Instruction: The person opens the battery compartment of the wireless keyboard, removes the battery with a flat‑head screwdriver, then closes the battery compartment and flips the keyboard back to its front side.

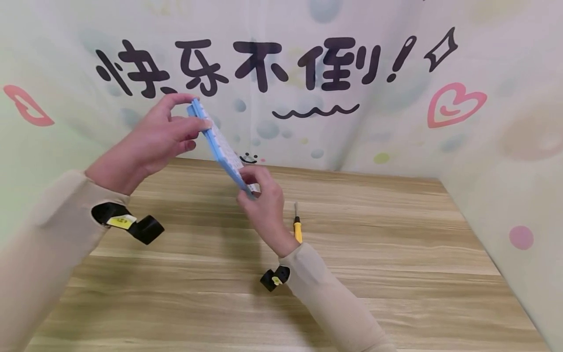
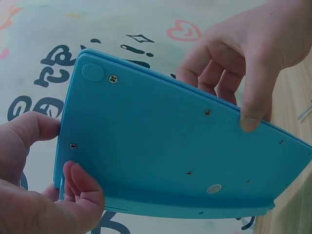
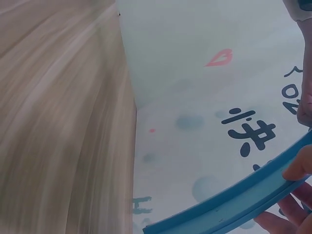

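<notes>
Both hands hold a light-blue keyboard (image 1: 225, 159) up over the table, tilted and seen nearly edge-on in the head view, with pale keys on the side facing right. My left hand (image 1: 160, 134) grips its raised end between fingers and thumb. At the lower end, my right hand (image 1: 266, 203) pinches the long edge. The left wrist view shows the blue underside (image 2: 146, 131), with several screws, a round rubber foot in one corner and a small oval sticker. A yellow-handled screwdriver (image 1: 297, 230) lies on the table just beyond the right wrist, its handle end partly hidden.
The wood-grain table (image 1: 396, 274) stretches below the hands. Behind it hangs a pale printed cloth (image 1: 382, 132) with large dark characters and pink hearts, and more cloth closes off the sides. Black camera mounts (image 1: 147, 230) sit on both sleeved wrists.
</notes>
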Motion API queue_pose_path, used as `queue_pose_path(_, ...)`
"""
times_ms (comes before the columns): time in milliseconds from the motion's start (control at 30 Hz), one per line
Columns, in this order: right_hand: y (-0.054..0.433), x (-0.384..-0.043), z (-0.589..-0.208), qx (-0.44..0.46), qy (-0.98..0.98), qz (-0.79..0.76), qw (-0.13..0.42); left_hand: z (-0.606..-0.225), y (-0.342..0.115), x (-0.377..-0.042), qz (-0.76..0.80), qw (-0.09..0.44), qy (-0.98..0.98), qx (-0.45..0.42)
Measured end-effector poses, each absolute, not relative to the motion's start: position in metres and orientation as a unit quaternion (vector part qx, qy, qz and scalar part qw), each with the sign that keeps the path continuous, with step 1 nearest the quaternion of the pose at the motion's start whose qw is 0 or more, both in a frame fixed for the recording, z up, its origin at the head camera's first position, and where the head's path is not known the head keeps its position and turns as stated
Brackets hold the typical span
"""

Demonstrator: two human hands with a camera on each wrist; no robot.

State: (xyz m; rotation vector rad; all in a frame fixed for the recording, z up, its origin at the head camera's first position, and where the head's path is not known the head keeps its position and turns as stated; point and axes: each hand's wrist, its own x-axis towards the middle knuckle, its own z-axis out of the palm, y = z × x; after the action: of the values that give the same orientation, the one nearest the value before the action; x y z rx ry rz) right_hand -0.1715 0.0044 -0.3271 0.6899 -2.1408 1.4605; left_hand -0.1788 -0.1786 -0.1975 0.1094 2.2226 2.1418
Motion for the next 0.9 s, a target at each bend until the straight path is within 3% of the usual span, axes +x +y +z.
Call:
queue_pose_path(467,0.010,-0.169,-0.321,0.222,-0.771,0.564,0.193,-0.202,-0.167,-0.179,0.702,0.012,0.709,0.071)
queue_pose_path(900,0.018,-0.176,-0.327,0.194,-0.750,0.602,0.192,-0.217,-0.141,-0.190,0.677,-0.061,0.727,0.096)
